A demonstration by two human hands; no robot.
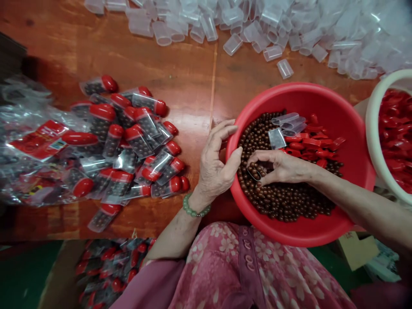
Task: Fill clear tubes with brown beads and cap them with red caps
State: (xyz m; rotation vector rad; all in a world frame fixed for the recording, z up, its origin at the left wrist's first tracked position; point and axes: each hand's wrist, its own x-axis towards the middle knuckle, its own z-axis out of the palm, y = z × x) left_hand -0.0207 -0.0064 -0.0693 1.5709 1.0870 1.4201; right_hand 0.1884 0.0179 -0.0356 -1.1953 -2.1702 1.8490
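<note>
My left hand (216, 161) grips the left rim of a red plastic basin (349, 107), thumb and fingers closed over the edge. Inside the basin lie many small brown beads (286, 201). My right hand (278, 168) is down among them, pinching a short clear plastic tube (255, 172) between thumb and fingers. Brown beads show at the tube's mouth; how full it is I cannot tell. Just beyond that hand, several empty clear tubes (291, 122) and a heap of red plastic caps (313, 141) rest on the beads.
Bead-filled tubes with red caps (138, 137) are piled on the wooden table (189, 86) at left, beside clear plastic bags (35, 116). Empty tubes (231, 19) spread along the back. A white-rimmed tub (373, 124) of red pieces stands right. More capped tubes (109, 266) lie below the table edge.
</note>
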